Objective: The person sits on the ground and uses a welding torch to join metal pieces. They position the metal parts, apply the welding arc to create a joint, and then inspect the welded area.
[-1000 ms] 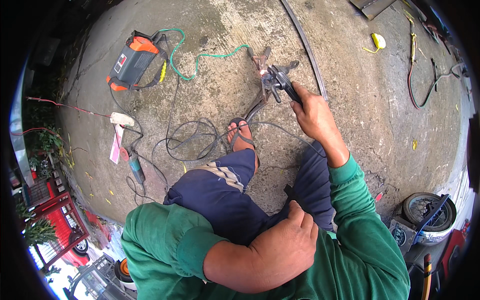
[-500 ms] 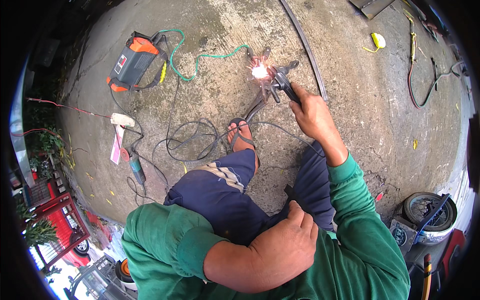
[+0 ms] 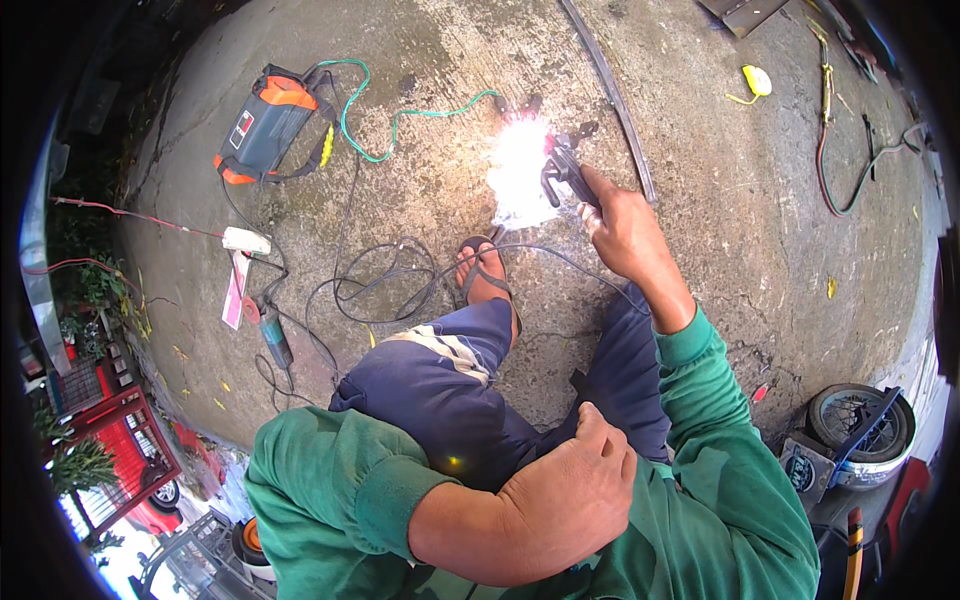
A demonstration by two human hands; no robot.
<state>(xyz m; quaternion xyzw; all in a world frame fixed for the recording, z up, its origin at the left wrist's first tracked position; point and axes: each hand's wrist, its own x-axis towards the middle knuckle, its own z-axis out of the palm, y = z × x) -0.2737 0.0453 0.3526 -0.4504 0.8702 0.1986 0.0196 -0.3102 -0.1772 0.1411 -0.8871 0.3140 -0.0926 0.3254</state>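
**Stick welding on the concrete floor, arc lit**

Looking down from the head camera here. The right hand is wrapped tight around the dark electrode holder, arm stretched out toward 12 o'clock. Right at the tip of it there's a big white arc flash on the floor, so bright it washes out whatever is being welded, can't tell what the piece looks like. A couple of small dark metal bits sit just past the glare at about 12.

The left hand is closed into a loose fist, resting near the lap at 6 o'clock, holding nothing that I can see. Both arms are in green sleeves, and the person is squatting in blue shorts with a sandalled foot planted just below the flash.

Stuff around:
- the orange and grey welding machine is up at 10 o'clock, well apart from the arc, with a green cable snaking from it toward the flash
- black cables looped on the floor just left of the foot
- an angle grinder at 9 o'clock, near a white power strip
- a long thin metal bar runs just right of the flash up toward 12
- a small wheel sits at 4 o'clock by the edge of the concrete floor
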